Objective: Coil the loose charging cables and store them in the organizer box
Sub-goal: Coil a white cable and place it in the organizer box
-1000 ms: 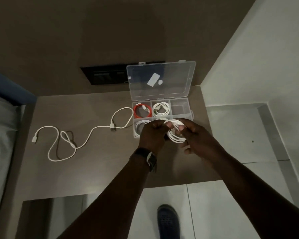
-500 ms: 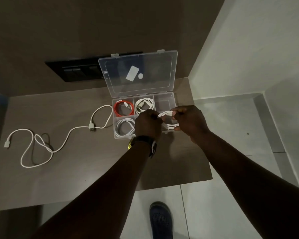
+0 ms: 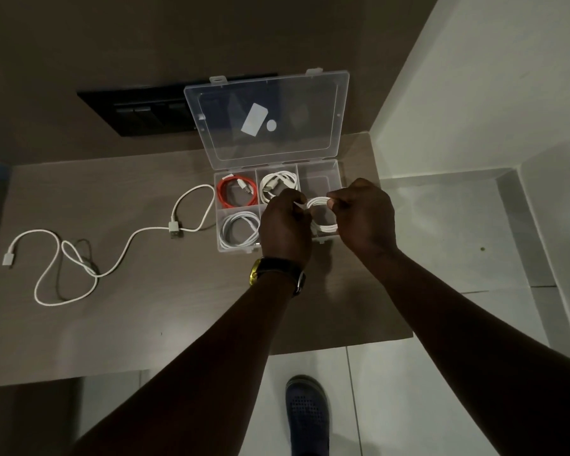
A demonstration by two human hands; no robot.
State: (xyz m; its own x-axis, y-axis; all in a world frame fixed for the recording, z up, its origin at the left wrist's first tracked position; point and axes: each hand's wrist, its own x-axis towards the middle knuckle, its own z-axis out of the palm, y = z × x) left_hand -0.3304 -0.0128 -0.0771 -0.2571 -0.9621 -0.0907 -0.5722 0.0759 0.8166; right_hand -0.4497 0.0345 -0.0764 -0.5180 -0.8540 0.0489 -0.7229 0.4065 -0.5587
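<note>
A clear plastic organizer box [image 3: 335, 174] stands on the brown table with its lid [image 3: 270, 120] propped open. Inside lie a red coiled cable [image 3: 236, 195] at the back left, a white coil [image 3: 278, 187] at the back middle and another white coil [image 3: 239, 230] at the front left. My left hand [image 3: 285, 222] and my right hand [image 3: 362, 213] both pinch a white coiled cable [image 3: 323, 215] held just over the box's front right part. A loose white cable [image 3: 89, 255] sprawls on the table to the left.
A black switch panel [image 3: 139, 110] sits on the wall behind the box. The table [image 3: 145, 324] ends close to the box's right side, by a white wall [image 3: 474, 77]. Below lie a tiled floor and a blue shoe [image 3: 306, 413].
Both hands carried the white coil forward from in front of the box to over its front right part. The view shifted; the loose cable on the table stayed put.
</note>
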